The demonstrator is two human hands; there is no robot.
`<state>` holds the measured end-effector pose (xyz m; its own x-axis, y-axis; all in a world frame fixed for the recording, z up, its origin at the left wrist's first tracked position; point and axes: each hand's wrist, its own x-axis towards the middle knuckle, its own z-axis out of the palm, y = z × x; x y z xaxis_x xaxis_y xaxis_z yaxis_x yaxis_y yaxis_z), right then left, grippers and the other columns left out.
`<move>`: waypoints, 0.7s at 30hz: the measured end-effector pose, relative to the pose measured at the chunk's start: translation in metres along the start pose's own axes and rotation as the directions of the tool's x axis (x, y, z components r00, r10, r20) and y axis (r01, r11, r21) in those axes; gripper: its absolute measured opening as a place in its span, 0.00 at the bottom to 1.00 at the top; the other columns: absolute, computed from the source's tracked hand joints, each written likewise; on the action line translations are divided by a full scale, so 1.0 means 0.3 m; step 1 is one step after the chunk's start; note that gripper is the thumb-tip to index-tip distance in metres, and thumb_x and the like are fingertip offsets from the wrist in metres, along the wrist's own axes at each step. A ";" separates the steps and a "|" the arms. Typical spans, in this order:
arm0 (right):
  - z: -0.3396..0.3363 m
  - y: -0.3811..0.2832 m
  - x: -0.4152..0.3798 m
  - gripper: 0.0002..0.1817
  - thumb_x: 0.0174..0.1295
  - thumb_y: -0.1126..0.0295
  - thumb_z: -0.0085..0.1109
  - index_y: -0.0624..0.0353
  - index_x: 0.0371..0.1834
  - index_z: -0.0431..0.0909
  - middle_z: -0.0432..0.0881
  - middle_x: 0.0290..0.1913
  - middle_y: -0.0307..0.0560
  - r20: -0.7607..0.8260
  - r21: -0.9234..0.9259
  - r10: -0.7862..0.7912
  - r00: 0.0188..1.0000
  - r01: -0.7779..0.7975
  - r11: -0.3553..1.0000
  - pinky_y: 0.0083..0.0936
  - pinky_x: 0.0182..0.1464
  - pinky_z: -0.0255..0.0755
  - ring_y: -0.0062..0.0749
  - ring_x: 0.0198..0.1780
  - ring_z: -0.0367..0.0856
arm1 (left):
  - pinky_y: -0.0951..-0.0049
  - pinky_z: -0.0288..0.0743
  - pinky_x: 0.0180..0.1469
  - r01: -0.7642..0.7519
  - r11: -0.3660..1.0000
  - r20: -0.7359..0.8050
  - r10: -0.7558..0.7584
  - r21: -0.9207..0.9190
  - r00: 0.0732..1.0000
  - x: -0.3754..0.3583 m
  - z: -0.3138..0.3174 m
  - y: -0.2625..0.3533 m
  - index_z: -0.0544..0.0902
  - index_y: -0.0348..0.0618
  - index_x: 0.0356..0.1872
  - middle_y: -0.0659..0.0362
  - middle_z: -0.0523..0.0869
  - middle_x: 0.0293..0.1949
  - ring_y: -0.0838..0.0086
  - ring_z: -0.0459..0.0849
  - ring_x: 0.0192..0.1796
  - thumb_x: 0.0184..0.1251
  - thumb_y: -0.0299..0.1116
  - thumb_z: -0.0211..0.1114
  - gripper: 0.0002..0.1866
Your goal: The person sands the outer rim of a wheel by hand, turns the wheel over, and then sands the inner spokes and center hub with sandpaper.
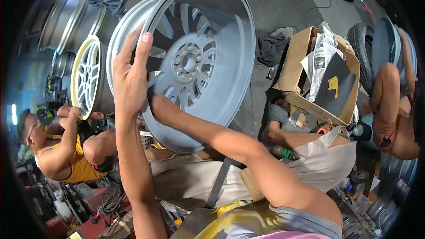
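Observation:
A grey wheel rim (230,79) with many spokes stands tilted in front of me, its hollow side facing me. My left hand (131,68) grips its left edge, thumb on the near lip and fingers behind. Inside the barrel is my right hand (160,108), low on the left near the spokes. Its fingers are blurred and mostly hidden, so whatever they may hold does not show. Below the rim, a beige apron (186,179) covers my lap.
To the right stands a cardboard box (283,77) holding newspaper and dark sheets, beside a black cloth (272,48) and a tyre (361,57). A person at left handles a yellow-edged rim (74,77); another sits at right with a rim (384,46). More rims lie at the back.

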<state>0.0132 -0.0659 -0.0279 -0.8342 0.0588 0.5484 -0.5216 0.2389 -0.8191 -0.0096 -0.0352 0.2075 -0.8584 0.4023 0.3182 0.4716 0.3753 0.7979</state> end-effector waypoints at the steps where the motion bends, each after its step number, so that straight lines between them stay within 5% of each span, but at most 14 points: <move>1: 0.037 0.006 0.003 0.14 0.51 0.78 0.63 0.63 0.43 0.79 0.76 0.44 0.56 0.031 -0.057 -0.041 0.999 0.043 0.997 0.44 0.45 0.77 0.57 0.43 0.80 | 0.76 0.67 0.64 -0.011 1.000 -0.007 0.011 -0.005 1.000 -0.001 0.001 -0.006 0.78 0.30 0.64 0.57 0.84 0.54 0.78 0.76 0.57 0.80 0.40 0.59 0.23; 4: -0.033 0.037 0.006 0.12 0.53 0.78 0.62 0.62 0.43 0.80 0.77 0.42 0.56 0.132 -0.119 -0.056 0.990 0.072 0.990 0.46 0.45 0.77 0.58 0.46 0.80 | 0.76 0.67 0.63 -0.016 1.000 -0.021 0.015 -0.012 1.000 -0.004 -0.002 -0.001 0.78 0.30 0.64 0.58 0.84 0.53 0.78 0.77 0.56 0.80 0.39 0.59 0.23; 6: -0.185 0.022 0.007 0.12 0.54 0.78 0.63 0.62 0.43 0.80 0.77 0.42 0.56 -0.095 -0.157 0.046 0.994 -0.061 0.986 0.46 0.45 0.77 0.58 0.46 0.80 | 0.76 0.67 0.63 0.003 1.000 -0.025 -0.003 -0.018 1.000 -0.010 -0.011 -0.001 0.78 0.30 0.64 0.58 0.85 0.53 0.77 0.77 0.56 0.80 0.39 0.59 0.23; 8: -0.234 0.009 0.006 0.13 0.54 0.77 0.63 0.62 0.44 0.80 0.77 0.42 0.56 -0.140 -0.161 0.091 0.986 -0.114 0.980 0.46 0.45 0.77 0.58 0.46 0.80 | 0.75 0.67 0.64 0.148 0.989 -0.006 -0.148 -0.008 0.989 -0.010 -0.024 -0.001 0.78 0.31 0.65 0.56 0.85 0.54 0.76 0.78 0.57 0.80 0.39 0.59 0.23; 10: -0.207 0.011 0.006 0.13 0.55 0.76 0.64 0.61 0.45 0.80 0.77 0.42 0.56 -0.203 -0.160 0.120 0.972 -0.154 0.975 0.45 0.45 0.77 0.58 0.46 0.80 | 0.74 0.68 0.64 0.079 0.997 -0.002 -0.079 0.002 0.997 -0.008 -0.018 -0.004 0.78 0.32 0.65 0.56 0.85 0.53 0.75 0.78 0.57 0.79 0.39 0.60 0.23; 12: -0.075 0.031 -0.018 0.13 0.55 0.76 0.64 0.61 0.45 0.80 0.77 0.42 0.56 -0.075 -0.031 -0.059 0.995 0.057 0.998 0.45 0.44 0.77 0.58 0.44 0.80 | 0.75 0.68 0.64 -0.011 0.999 -0.036 0.012 0.039 0.999 -0.005 -0.006 -0.001 0.78 0.32 0.64 0.56 0.86 0.53 0.76 0.78 0.56 0.79 0.40 0.60 0.23; 13: -0.026 0.036 -0.037 0.13 0.55 0.76 0.64 0.61 0.45 0.80 0.77 0.42 0.56 -0.078 -0.031 -0.061 0.995 0.058 0.998 0.45 0.44 0.77 0.58 0.44 0.80 | 0.75 0.68 0.64 -0.013 0.999 -0.034 0.014 0.040 0.999 -0.005 -0.004 0.001 0.78 0.32 0.64 0.56 0.86 0.53 0.76 0.78 0.56 0.79 0.40 0.60 0.23; 15: 0.023 0.023 -0.052 0.16 0.55 0.73 0.66 0.59 0.47 0.80 0.78 0.44 0.57 0.237 -0.018 -0.086 0.968 0.093 0.996 0.46 0.48 0.79 0.57 0.47 0.81 | 0.75 0.67 0.64 -0.017 0.999 -0.016 0.017 0.043 1.000 -0.008 -0.005 0.003 0.78 0.32 0.64 0.56 0.86 0.53 0.77 0.78 0.56 0.79 0.40 0.60 0.23; 16: 0.006 0.026 -0.046 0.16 0.55 0.73 0.66 0.59 0.47 0.80 0.78 0.44 0.57 0.237 -0.015 -0.089 0.967 0.095 0.995 0.46 0.48 0.79 0.57 0.47 0.81 | 0.75 0.67 0.64 -0.018 0.999 -0.009 0.018 0.046 1.000 -0.010 -0.007 0.002 0.79 0.32 0.64 0.56 0.86 0.53 0.77 0.78 0.56 0.79 0.40 0.60 0.23; 19: -0.154 0.052 -0.016 0.13 0.54 0.77 0.66 0.61 0.44 0.79 0.78 0.38 0.55 -0.108 -0.003 0.029 0.994 -0.030 1.000 0.46 0.44 0.76 0.58 0.43 0.81 | 0.75 0.68 0.63 -0.023 0.999 -0.022 0.023 0.023 0.999 -0.019 -0.003 0.003 0.79 0.32 0.64 0.56 0.86 0.52 0.77 0.78 0.56 0.79 0.40 0.60 0.23; 21: -0.199 0.007 -0.008 0.13 0.54 0.77 0.66 0.61 0.43 0.79 0.78 0.38 0.55 -0.177 -0.040 0.102 0.979 -0.111 0.993 0.46 0.44 0.76 0.58 0.43 0.81 | 0.76 0.68 0.62 -0.013 0.998 -0.024 0.014 0.069 1.000 -0.017 -0.007 0.013 0.79 0.32 0.64 0.55 0.86 0.52 0.77 0.78 0.55 0.79 0.41 0.60 0.23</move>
<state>0.0248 -0.0078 -0.0207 -0.8381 0.2534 0.4832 -0.4184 0.2699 -0.8672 -0.0039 -0.0374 0.2102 -0.8562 0.3874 0.3418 0.4953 0.4271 0.7565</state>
